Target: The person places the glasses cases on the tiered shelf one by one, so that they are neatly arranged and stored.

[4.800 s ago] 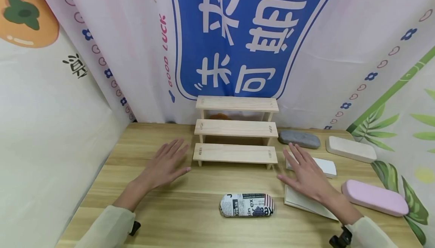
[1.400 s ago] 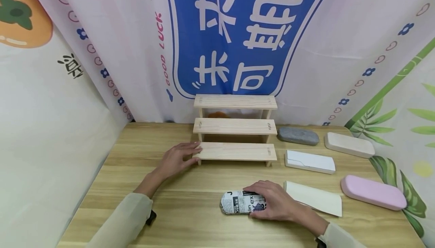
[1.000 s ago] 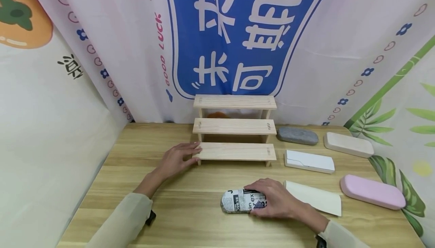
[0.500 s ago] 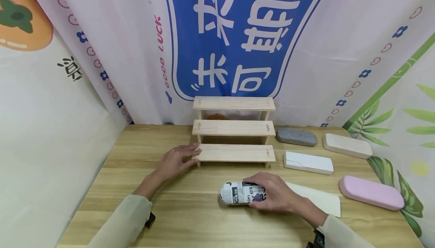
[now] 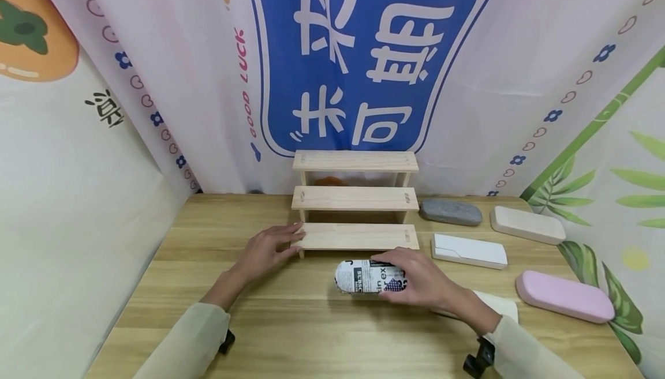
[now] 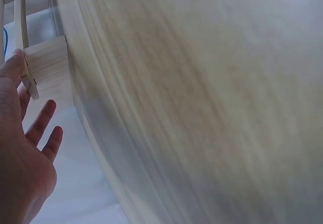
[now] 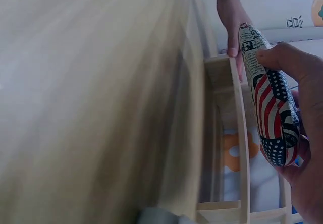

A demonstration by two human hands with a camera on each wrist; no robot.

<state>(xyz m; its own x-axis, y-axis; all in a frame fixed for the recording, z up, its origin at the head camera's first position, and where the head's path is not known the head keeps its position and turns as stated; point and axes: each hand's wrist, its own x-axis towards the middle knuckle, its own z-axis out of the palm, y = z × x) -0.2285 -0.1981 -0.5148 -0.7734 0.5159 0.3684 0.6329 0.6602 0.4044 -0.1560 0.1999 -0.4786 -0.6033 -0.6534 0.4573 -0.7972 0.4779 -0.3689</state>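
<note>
My right hand [image 5: 423, 278] grips a hard glasses case [image 5: 358, 277] with a newspaper and flag print by its right end. Thumb and fingers press its opposite long sides, and it hangs above the table just in front of a three-step wooden display stand [image 5: 358, 236]. In the right wrist view the case [image 7: 270, 100] shows its red stripes and white stars. My left hand [image 5: 267, 252] holds the left end of the lowest step; in the left wrist view, the end of the board [image 6: 30, 82] lies between its thumb and fingers.
Right of the stand lie a grey case [image 5: 451, 211], a cream case [image 5: 527, 225], a white case [image 5: 469, 251] and a pink case [image 5: 563, 296]. A pale flat piece [image 5: 499, 305] is partly hidden under the right forearm. A printed curtain [image 5: 467, 137] hangs behind the table.
My right hand came down to the printed glasses case, gripped it, and has raised it off the table toward the stand. My left hand moved to the lowest step's left end and stayed.
</note>
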